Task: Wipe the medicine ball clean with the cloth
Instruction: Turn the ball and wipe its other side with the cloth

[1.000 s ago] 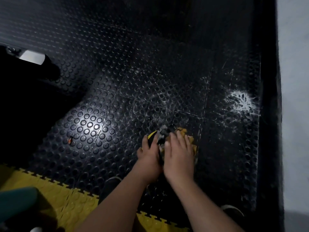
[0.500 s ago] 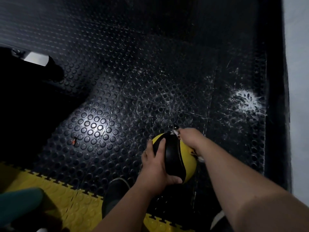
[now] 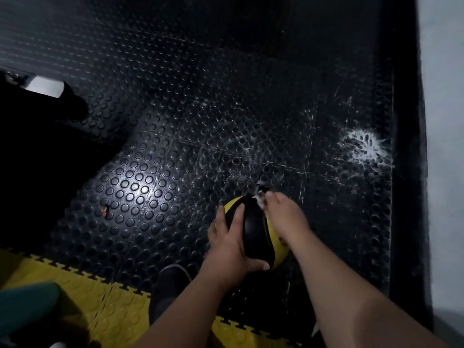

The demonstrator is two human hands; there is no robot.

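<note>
Low over black studded rubber floor tiles, round yellow-and-black medicine ball cupped from the near-left side by left hand, fingers spread wide over the black band, thumb under the near edge. Right hand curled over the ball's far-right side, fingertips closed on a crumpled whitish cloth just beyond them. Dark shoe below the left wrist.

Yellow-and-black medicine ball on black studded floor mat, left hand cupping its near side, right hand pressing cloth against top, white smear far right.
</note>
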